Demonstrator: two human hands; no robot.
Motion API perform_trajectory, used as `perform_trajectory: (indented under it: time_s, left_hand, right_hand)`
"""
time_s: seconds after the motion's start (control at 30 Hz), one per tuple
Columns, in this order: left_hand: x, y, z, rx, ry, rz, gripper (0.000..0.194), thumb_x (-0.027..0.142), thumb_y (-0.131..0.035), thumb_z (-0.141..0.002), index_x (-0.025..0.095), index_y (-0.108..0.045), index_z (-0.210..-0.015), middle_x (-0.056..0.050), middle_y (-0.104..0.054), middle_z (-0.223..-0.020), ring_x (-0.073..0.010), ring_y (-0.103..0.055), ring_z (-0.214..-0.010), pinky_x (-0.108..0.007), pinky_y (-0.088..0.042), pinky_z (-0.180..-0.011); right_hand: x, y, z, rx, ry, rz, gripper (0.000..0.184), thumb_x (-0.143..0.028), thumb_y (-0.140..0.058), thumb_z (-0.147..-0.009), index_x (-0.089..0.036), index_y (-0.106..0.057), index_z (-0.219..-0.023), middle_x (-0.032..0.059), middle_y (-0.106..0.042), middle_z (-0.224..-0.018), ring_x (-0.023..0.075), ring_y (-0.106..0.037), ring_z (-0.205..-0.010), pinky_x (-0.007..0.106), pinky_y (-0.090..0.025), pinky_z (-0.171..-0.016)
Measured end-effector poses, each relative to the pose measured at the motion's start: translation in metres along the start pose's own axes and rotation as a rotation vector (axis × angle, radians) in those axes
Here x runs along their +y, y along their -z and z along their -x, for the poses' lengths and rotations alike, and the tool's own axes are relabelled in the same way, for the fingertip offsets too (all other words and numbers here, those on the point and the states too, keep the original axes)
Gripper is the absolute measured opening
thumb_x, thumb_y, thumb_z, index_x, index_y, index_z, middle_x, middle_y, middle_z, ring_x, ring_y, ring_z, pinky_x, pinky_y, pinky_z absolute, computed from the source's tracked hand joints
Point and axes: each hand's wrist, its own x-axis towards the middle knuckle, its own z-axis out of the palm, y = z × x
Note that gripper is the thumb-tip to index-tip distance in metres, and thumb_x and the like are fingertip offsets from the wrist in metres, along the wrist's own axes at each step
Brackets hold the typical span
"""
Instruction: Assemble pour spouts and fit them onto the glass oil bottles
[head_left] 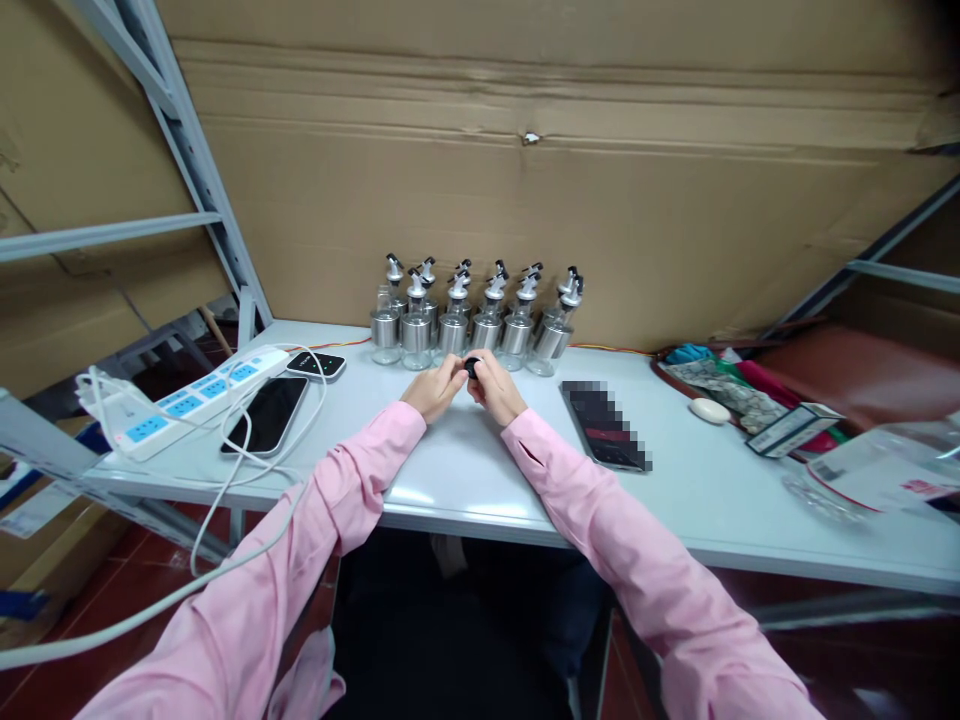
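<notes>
Black part [472, 369] | right hand [498, 388]: fingers clamped on it | left hand [436, 388]: fingertips beside it, grip unclear

Fairly bright overall, light soft & prob. from overhead: white glare streaks nr. front edge of my tabletop [465, 455], small glints on the bottles' [454, 335] steel bands. Cardboard backing [420, 190] lit pretty evenly, tan, soft shading. Under the table v. dark; my trousers [450, 625] lose nearly all detail. Wide lens: uprights lean, e.g. L post [201, 165], & my sleeves [360, 470] stretch toward btm corners. Top R corner goes black; clear plastic [877, 465] far R is smeary. Phone [606, 425] on R partly pixelated. Dark pc. [472, 368] btwn my fingers too small to make out.
</notes>
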Motion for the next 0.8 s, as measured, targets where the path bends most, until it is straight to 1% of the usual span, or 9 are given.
perform_trajectory:
  time_s: [0.1,0.2,0.3,0.43,0.6,0.7,0.8]
  left_hand:
    - [0.000,-0.003,0.000,0.065,0.008,-0.018,0.021,0.031,-0.028,-0.091,0.017,-0.041,-0.100,-0.007,-0.062,-0.088,-0.0207,-0.062,-0.077,-0.031,-0.044,-0.068]
    - [-0.001,-0.005,-0.001,0.099,-0.001,-0.046,0.018,0.030,-0.032,-0.090,0.017,-0.041,-0.099,-0.006,-0.062,-0.086,-0.0186,-0.061,-0.068,-0.029,-0.043,-0.064]
    - [-0.003,-0.006,-0.001,0.132,-0.016,-0.100,0.016,0.029,-0.033,-0.091,0.018,-0.042,-0.097,-0.005,-0.062,-0.083,-0.0178,-0.060,-0.065,-0.028,-0.041,-0.061]
    - [-0.007,-0.005,-0.002,0.173,-0.024,-0.162,0.014,0.026,-0.034,-0.090,0.017,-0.042,-0.098,-0.006,-0.063,-0.087,-0.0183,-0.061,-0.069,-0.027,-0.041,-0.060]
    - [-0.011,-0.007,-0.004,0.215,-0.051,-0.164,0.012,0.025,-0.034,-0.091,0.018,-0.043,-0.095,-0.006,-0.062,-0.088,-0.0168,-0.060,-0.069,-0.026,-0.041,-0.061]
    - [-0.011,-0.007,-0.004,0.226,-0.076,-0.140,0.012,0.025,-0.036,-0.090,0.017,-0.044,-0.094,-0.005,-0.061,-0.085,-0.0154,-0.058,-0.067,-0.024,-0.039,-0.059]
    - [-0.007,-0.005,-0.002,0.227,-0.089,-0.099,0.013,0.028,-0.040,-0.088,0.017,-0.045,-0.091,-0.002,-0.059,-0.078,-0.0126,-0.052,-0.058,-0.023,-0.036,-0.055]
  right_hand:
    - [0.002,0.002,-0.002,-0.014,-0.023,0.054,0.035,-0.042,-0.034,-0.088,-0.020,-0.051,-0.109,-0.0070,-0.044,-0.050,0.0102,-0.042,-0.045,0.021,-0.036,-0.049]
    - [0.003,0.005,-0.004,0.007,-0.012,0.131,0.036,-0.038,-0.036,-0.087,-0.019,-0.053,-0.113,-0.0049,-0.047,-0.055,0.0105,-0.045,-0.049,0.022,-0.037,-0.052]
    - [0.001,0.008,-0.005,0.038,0.028,0.210,0.038,-0.036,-0.038,-0.085,-0.018,-0.056,-0.113,-0.0029,-0.050,-0.059,0.0107,-0.046,-0.051,0.023,-0.038,-0.055]
    - [0.000,0.009,-0.005,0.075,0.102,0.297,0.040,-0.032,-0.043,-0.082,-0.015,-0.054,-0.117,-0.0005,-0.056,-0.066,0.0099,-0.049,-0.051,0.022,-0.040,-0.057]
    - [0.000,0.010,-0.005,0.147,0.138,0.428,0.038,-0.029,-0.052,-0.076,-0.018,-0.058,-0.112,-0.0025,-0.059,-0.063,0.0089,-0.051,-0.048,0.020,-0.039,-0.056]
    - [-0.001,0.010,-0.004,0.141,0.115,0.443,0.037,-0.028,-0.054,-0.074,-0.017,-0.056,-0.109,-0.0032,-0.059,-0.060,0.0096,-0.051,-0.047,0.020,-0.039,-0.055]
    - [-0.001,0.009,-0.003,0.112,0.078,0.391,0.036,-0.026,-0.053,-0.072,-0.016,-0.050,-0.106,-0.0041,-0.057,-0.057,0.0106,-0.051,-0.047,0.021,-0.038,-0.053]
